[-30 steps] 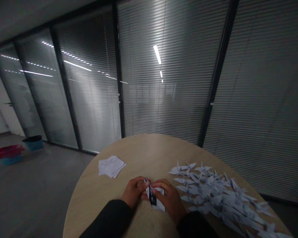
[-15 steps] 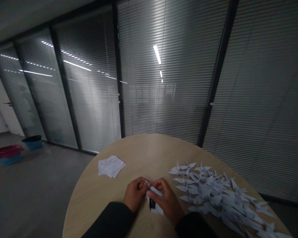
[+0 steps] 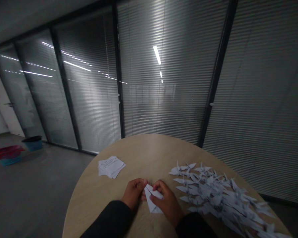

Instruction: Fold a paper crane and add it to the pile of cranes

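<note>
A small white folded paper (image 3: 151, 198) lies between my two hands on a round wooden table (image 3: 144, 155), near its front edge. My left hand (image 3: 133, 194) pinches the paper's upper left tip with curled fingers. My right hand (image 3: 167, 204) presses down on the paper's right side, thumb and fingers closed on it. Both arms wear dark sleeves.
A stack of white printed sheets (image 3: 111, 166) lies on the table to the left. A large heap of folded white paper cranes (image 3: 213, 195) covers the right side. Glass walls with blinds stand behind. Red and blue basins (image 3: 8, 154) sit on the floor far left.
The paper has been turned and flattened: its dark printed face no longer shows, only white. Both hands stayed on it, shifting slightly.
</note>
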`<act>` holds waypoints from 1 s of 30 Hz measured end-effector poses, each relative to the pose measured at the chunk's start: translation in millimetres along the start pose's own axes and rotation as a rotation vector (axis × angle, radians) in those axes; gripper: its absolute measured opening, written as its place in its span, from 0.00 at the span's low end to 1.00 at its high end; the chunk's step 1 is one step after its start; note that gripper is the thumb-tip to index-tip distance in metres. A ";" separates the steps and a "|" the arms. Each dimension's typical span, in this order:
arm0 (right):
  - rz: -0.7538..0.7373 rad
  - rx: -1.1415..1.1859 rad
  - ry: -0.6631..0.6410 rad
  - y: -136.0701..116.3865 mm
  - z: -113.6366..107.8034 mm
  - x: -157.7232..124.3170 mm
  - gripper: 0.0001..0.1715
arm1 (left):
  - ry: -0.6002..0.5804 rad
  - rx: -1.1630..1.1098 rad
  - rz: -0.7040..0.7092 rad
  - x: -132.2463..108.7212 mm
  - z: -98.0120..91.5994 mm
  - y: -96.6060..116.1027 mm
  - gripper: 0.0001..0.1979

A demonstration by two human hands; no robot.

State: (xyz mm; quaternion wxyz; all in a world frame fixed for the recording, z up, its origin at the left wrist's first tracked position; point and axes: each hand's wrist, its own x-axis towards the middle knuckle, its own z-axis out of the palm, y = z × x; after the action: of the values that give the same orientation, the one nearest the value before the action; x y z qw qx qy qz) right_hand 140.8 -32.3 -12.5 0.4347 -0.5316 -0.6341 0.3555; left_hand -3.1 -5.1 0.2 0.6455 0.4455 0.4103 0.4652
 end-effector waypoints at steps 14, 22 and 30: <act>-0.014 0.194 -0.057 -5.1 -6.4 -1.2 0.24 | 0.176 -0.197 -0.015 -0.1 -6.8 6.2 0.26; 0.027 0.145 -0.044 -4.9 -8.8 1.7 0.19 | 0.148 -0.092 0.049 -1.9 -5.4 8.3 0.24; -0.003 0.154 -0.083 -7.5 -8.7 -2.5 0.20 | 0.194 0.011 0.108 0.5 -9.2 8.1 0.28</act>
State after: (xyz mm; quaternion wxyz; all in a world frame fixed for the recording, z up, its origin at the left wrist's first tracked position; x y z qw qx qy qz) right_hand 146.3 -36.3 -2.9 0.4482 -0.4806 -0.6230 0.4243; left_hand -13.5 -1.5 5.5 0.5741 0.4233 0.4489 0.5382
